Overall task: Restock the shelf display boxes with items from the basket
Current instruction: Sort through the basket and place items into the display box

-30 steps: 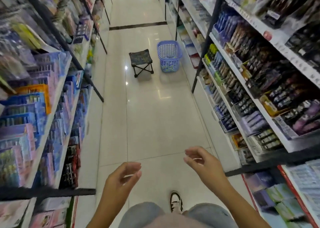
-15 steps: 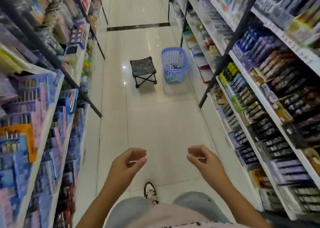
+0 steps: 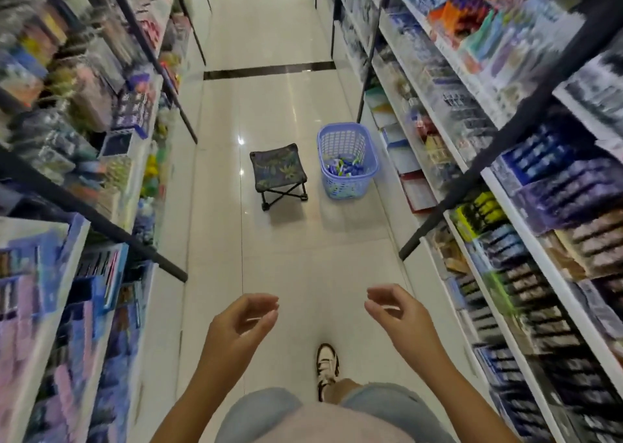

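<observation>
A blue plastic basket [image 3: 347,139] stands on the aisle floor ahead, close to the right shelving, with small blue and green packets [image 3: 344,167] in its bottom. Display boxes of pens [image 3: 553,186] line the right shelves. My left hand [image 3: 239,324] and my right hand [image 3: 399,314] hang in front of me over the floor, well short of the basket. Both hold nothing, with fingers loosely curled.
A small folding stool [image 3: 278,169] with a dark patterned seat stands just left of the basket. Stocked shelves [image 3: 84,173] run along both sides of the narrow tiled aisle. A dark floor strip [image 3: 269,70] crosses farther ahead. My shoe [image 3: 327,366] shows below.
I have walked forward along the aisle, so the basket and stool are nearer and lower in view. Both hands stay empty in front of me.
</observation>
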Tool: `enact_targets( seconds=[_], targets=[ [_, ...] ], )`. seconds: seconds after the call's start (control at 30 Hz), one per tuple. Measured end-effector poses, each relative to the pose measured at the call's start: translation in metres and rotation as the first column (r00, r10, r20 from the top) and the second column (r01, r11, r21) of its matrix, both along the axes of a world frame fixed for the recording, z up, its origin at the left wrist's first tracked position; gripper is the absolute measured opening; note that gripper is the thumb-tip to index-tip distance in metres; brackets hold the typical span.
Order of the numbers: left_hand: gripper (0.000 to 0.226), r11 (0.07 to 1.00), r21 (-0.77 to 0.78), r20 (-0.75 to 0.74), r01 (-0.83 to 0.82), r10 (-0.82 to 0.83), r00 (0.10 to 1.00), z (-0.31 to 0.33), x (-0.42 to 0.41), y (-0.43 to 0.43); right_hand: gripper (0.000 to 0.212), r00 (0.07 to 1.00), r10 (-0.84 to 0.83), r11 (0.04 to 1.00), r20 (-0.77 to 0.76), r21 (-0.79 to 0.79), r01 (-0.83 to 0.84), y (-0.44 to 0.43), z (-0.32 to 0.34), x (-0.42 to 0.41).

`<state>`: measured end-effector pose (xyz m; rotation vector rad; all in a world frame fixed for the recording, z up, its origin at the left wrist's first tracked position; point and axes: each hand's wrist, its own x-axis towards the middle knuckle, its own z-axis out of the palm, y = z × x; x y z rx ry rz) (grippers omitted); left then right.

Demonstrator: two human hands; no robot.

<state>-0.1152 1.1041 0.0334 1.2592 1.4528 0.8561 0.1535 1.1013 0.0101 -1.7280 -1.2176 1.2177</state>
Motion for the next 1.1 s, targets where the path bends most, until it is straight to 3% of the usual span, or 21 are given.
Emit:
enact_targets(
  seconds=[0.13,0.43,0.87,1.1],
  targets=[
    [0.015,0.998,-0.026,-0.02,-0.061,0.06,0.998,-0.004,-0.006,0.059,0.015,0.995,0.103,0.992,-0.013,0.079,-0.101,0.109,0.023,-0.009],
    [0.018,1.0,-0.018,-0.024,-0.022,0.022,0.999,-0.013,-0.011,0.247,0.014,0.998,0.059,0.996,-0.022,0.064,-0.057,0.28,0.016,-0.017],
    [0.015,0.962,-0.015,-0.071,0.272,-0.272,0.96,-0.003,0.023,0.557,0.012,0.949,-0.313,0.943,-0.039,-0.131,0.306,0.451,-0.032,0.002],
    [0.014,0.919,-0.122,-0.126,0.375,-0.389,0.913,-0.043,0.076,0.712,0.019,0.92,-0.391,0.917,-0.03,-0.091,0.387,0.616,-0.068,0.034]
  ],
)
